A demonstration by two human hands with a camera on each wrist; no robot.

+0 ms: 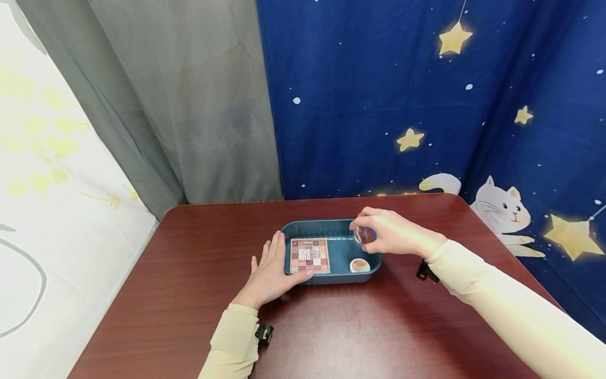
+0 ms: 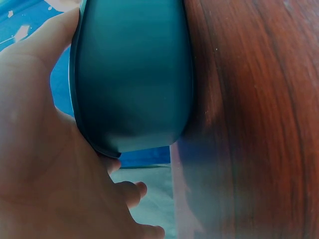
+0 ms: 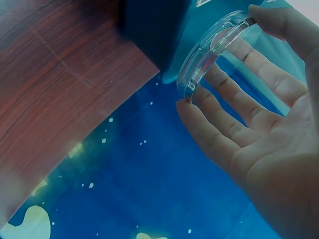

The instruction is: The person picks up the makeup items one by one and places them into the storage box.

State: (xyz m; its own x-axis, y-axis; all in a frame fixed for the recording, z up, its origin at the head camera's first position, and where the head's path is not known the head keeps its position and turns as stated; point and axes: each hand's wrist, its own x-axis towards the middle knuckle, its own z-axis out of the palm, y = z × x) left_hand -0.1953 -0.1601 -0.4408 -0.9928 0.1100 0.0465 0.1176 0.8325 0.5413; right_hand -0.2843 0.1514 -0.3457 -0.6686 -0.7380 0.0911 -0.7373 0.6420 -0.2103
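A teal oblong tray [image 1: 341, 279] stands on the table. Inside its left part lies a square makeup palette [image 1: 310, 256] with a grid of brown and pink shades and the word "BACK". A small round pan [image 1: 360, 265] with segments of pale and tan colour lies near the tray's front right. My left hand [image 1: 270, 276] rests against the tray's left end, fingers extended and thumb along the near rim. Over the tray's right end, my right hand [image 1: 390, 231] grips a clear round compact [image 3: 215, 54] between thumb and fingertips, tilted on edge; its contents look brownish in the head view.
The dark red wooden table [image 1: 199, 273] extends around the tray. Behind it hang a grey curtain [image 1: 203, 105] and a blue curtain [image 1: 360, 105] with stars and a white cat. A black strap device [image 1: 264, 333] sits at the left wrist, another [image 1: 426, 271] at the right.
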